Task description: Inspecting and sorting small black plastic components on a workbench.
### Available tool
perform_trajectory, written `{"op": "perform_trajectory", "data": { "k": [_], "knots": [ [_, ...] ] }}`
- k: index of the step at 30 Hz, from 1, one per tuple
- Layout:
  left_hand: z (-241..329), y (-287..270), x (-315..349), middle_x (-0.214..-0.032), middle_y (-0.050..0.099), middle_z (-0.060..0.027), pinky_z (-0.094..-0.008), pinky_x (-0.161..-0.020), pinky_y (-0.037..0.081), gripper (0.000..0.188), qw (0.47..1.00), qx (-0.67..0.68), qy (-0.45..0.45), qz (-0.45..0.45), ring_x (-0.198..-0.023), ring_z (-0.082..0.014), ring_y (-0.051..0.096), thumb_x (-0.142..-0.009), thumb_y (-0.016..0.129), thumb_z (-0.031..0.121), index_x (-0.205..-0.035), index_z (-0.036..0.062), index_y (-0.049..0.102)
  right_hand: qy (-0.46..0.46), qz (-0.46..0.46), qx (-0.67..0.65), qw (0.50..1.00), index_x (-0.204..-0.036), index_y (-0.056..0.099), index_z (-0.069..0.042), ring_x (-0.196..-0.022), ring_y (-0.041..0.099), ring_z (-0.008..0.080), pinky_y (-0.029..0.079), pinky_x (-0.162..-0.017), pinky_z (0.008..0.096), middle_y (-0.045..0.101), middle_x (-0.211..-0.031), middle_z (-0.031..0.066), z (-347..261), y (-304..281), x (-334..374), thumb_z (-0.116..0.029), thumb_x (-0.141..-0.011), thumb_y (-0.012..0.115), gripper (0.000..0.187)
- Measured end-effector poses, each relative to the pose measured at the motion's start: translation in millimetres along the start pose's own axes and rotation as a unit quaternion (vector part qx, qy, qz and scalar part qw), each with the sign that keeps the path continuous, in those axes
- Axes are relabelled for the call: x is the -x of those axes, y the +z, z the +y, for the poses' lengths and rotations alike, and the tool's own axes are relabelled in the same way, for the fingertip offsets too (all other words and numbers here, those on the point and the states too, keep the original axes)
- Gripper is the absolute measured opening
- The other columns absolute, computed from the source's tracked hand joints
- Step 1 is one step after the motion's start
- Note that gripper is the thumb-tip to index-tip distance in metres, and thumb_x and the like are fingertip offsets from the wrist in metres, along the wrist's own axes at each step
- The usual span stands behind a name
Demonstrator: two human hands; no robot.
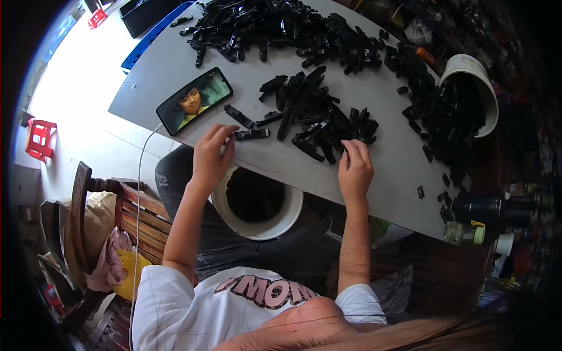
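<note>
My left hand point(212, 157) is at the table's near edge, its thumb and fingertips closed around the end of a slim black plastic part point(253, 134). Another such part point(239, 116) lies just beyond it. Farther right, my right hand point(356, 168) has its fingers curled together at the near edge of a small heap of black plastic parts point(310, 111). What those fingers hold, if anything, is hidden against the black heap. Below the table edge, a white bucket point(297, 213) with dark contents stands between my legs.
A phone point(196, 100) playing a video lies at the left, its white cable point(139, 199) hanging down. A large pile of black parts point(281, 29) covers the table's far side. A tipped white bucket point(492, 99) spills more at the right, near a green-capped bottle point(462, 233).
</note>
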State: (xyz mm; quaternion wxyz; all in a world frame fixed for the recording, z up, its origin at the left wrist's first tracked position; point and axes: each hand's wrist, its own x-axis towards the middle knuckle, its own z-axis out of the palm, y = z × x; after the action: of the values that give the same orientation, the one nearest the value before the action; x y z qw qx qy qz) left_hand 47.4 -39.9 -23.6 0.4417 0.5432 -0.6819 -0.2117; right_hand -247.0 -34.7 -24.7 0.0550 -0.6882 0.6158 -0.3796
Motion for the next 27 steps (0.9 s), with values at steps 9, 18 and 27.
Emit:
{"op": "perform_trajectory", "data": {
  "k": [9,18,27],
  "knots": [
    [9,21,-10,-0.100,0.054,-0.0069,-0.0347,-0.076,0.046,0.035,0.958,-0.260,0.106,-0.065,-0.092,-0.0249,0.053,-0.069,0.066,0.007,-0.103,0.0057,0.058,-0.023,-0.001,0.108,0.994,-0.104,0.061,-0.002,-0.100,0.054,0.0307,0.046,-0.084,0.0365,0.059,-0.107,0.0117,22,-14,6,0.011,-0.075,0.051,0.033],
    [15,11,1,-0.099,0.053,-0.0119,-0.0383,-0.075,0.046,0.043,0.979,-0.152,-0.005,-0.135,-0.091,-0.0313,0.055,-0.069,0.066,0.001,-0.109,0.0066,0.054,-0.044,-0.085,0.130,0.987,-0.107,0.062,-0.005,-0.096,0.057,0.0300,0.047,-0.081,0.0360,0.054,-0.111,0.0111,32,-22,2,0.005,-0.080,0.054,0.030],
    [32,15,27,-0.087,0.058,-0.0170,-0.0348,-0.069,0.045,0.038,0.973,0.124,-0.061,-0.183,-0.080,-0.0337,0.058,-0.076,0.067,0.004,-0.110,0.0039,0.048,-0.015,-0.061,0.207,0.976,-0.098,0.055,-0.003,-0.093,0.056,0.0320,0.049,-0.073,0.0392,0.053,-0.109,0.0127,11,-14,6,-0.011,-0.080,0.064,0.021]
  ]
}}
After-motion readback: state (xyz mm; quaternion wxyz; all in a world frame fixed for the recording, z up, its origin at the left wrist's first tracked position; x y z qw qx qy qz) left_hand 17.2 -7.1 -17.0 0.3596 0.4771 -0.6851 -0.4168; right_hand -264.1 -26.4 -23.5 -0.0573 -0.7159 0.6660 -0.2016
